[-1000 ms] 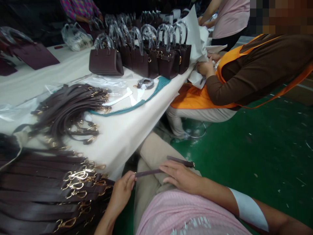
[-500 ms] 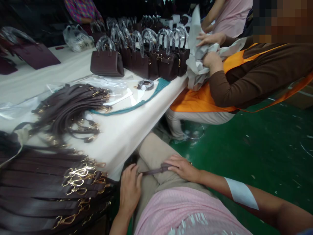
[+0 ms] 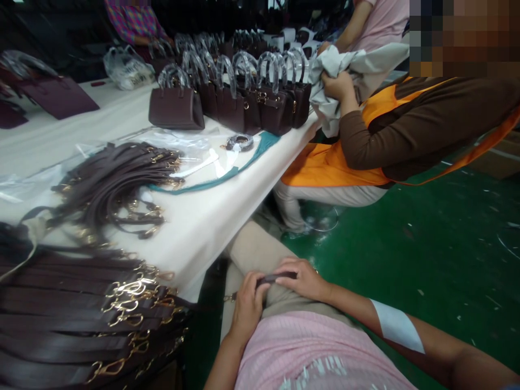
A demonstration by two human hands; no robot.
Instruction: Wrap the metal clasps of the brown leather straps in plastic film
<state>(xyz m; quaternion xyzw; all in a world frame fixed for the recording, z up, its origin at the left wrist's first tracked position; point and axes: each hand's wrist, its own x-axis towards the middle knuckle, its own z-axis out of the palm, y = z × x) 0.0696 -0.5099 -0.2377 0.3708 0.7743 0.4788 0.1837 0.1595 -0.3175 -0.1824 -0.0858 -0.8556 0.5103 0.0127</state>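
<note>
A dark brown leather bag strap (image 3: 276,277) lies across my lap, stretched between both hands. My left hand (image 3: 248,303) is closed around one part of it, with a gold clasp (image 3: 229,297) sticking out past the fingers on the left. My right hand (image 3: 303,279) grips the strap's other part, fingers curled over it. Left of my lap lies a thick stack of brown straps (image 3: 65,314) with gold snap hooks (image 3: 130,295) at their ends. A looser bundle of straps (image 3: 114,179) rests on the white-covered table (image 3: 199,227).
Several dark handbags (image 3: 176,108) with plastic-wrapped handles stand on the table. A coiled wrapped strap (image 3: 239,142) and a teal strip (image 3: 260,149) lie before them. A co-worker in an orange apron (image 3: 325,168) handles pale crumpled paper (image 3: 325,97) to the right.
My left hand has moved right along the strap, closer to my right hand, and a gold clasp now shows behind it. The co-worker's hands and paper have shifted.
</note>
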